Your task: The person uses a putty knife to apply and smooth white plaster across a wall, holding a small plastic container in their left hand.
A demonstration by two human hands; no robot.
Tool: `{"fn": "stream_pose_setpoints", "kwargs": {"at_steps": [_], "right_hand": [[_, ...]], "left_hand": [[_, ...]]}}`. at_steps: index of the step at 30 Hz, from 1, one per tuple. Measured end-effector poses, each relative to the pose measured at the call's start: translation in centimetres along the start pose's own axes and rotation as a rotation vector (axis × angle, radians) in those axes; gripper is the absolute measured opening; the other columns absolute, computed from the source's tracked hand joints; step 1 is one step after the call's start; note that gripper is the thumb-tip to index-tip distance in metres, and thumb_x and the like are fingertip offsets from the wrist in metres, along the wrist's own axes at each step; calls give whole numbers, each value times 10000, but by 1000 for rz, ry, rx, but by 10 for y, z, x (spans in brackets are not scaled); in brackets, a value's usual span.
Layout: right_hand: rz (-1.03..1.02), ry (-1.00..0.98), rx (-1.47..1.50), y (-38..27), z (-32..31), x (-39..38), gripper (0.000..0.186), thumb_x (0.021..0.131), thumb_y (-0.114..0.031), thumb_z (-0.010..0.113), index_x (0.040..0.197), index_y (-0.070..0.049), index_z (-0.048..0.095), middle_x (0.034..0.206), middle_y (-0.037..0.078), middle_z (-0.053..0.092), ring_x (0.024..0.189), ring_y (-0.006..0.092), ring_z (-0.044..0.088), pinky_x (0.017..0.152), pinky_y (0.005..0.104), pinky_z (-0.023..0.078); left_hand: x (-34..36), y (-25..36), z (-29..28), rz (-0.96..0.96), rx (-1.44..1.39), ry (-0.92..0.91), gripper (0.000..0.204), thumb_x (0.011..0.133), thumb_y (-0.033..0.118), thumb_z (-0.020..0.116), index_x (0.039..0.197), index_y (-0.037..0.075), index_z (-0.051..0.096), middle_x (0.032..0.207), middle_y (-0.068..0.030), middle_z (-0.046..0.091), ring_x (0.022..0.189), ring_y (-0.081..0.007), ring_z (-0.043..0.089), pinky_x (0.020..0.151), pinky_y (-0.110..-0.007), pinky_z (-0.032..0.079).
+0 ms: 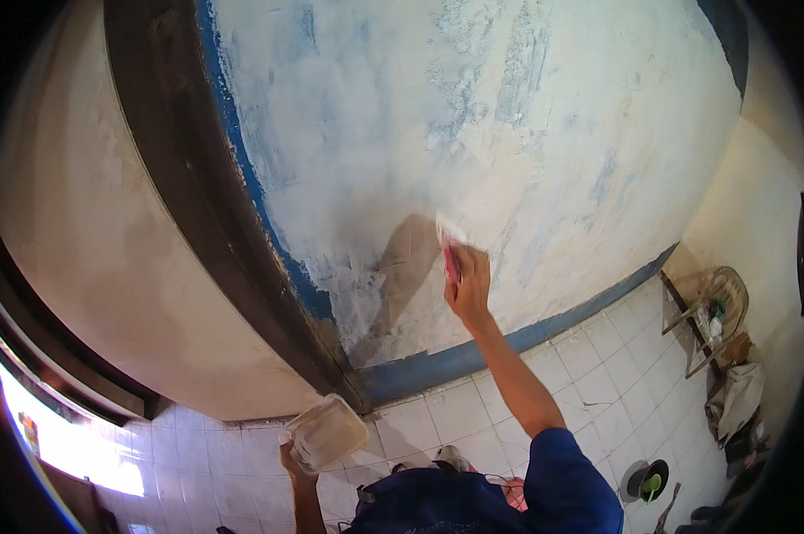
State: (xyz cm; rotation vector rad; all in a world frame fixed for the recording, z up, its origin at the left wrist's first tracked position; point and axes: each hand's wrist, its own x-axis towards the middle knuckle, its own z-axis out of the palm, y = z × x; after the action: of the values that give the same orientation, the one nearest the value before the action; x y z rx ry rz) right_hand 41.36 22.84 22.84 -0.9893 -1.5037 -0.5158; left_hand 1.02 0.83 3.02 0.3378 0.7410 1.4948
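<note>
My right hand (pixel 469 280) is closed round a red-handled tool (pixel 452 260). Its whitish end meets the wall (pixel 553 178); blur hides whether that end is a brush or a blade. White coating covers the wall in patches, with blue showing through. Lower left, my left hand (pixel 297 461) grips a translucent plastic tub (pixel 331 433) by its side, away from the wall. The tub is tilted with its open top in view, and pale residue lines its inside. The fingers under the tub are partly hidden.
A dark frame (pixel 215 196) borders the wall on the left. Along its foot runs a blue band (pixel 437 372) above white floor tiles (pixel 589 356). A chair with things on it (pixel 720 307) and a dark bowl with a green item (pixel 648 481) are at right.
</note>
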Motion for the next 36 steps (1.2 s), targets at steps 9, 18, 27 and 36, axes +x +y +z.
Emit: {"fn": "stream_pose_setpoints", "kwargs": {"at_steps": [9, 18, 27, 36], "right_hand": [[-391, -155, -204, 12, 17, 34, 575, 703, 21, 622, 1235, -199, 624, 1220, 2, 527, 1018, 205, 515, 836, 410, 406], [-214, -498, -120, 14, 10, -128, 599, 727, 14, 643, 1294, -164, 571, 1224, 26, 518, 1053, 244, 507, 860, 436, 403], [241, 92, -95, 9, 74, -71, 715, 684, 123, 517, 1379, -36, 457, 1267, 191, 407, 1118, 363, 379, 937, 472, 332], [354, -73, 196, -27, 21, -124, 621, 731, 82, 481, 1342, -20, 525, 1163, 197, 479, 1025, 335, 448, 905, 427, 389]], "left_hand": [[-15, -8, 29, 55, -27, 33, 676, 807, 411, 484, 1344, 1, 449, 1275, -191, 555, 1141, -344, 563, 979, -455, 462], [-17, -2, 16, 65, 4, 13, 678, 797, 395, 485, 1341, -9, 441, 1263, -191, 557, 1127, -344, 569, 975, -454, 465], [4, -10, 18, 7, 7, -20, 675, 796, 413, 494, 1334, 8, 449, 1269, -173, 552, 1135, -329, 560, 976, -451, 461], [3, 1, 40, 46, -9, -32, 655, 799, 411, 491, 1317, 12, 457, 1274, -193, 540, 1129, -342, 558, 977, -460, 463]]}}
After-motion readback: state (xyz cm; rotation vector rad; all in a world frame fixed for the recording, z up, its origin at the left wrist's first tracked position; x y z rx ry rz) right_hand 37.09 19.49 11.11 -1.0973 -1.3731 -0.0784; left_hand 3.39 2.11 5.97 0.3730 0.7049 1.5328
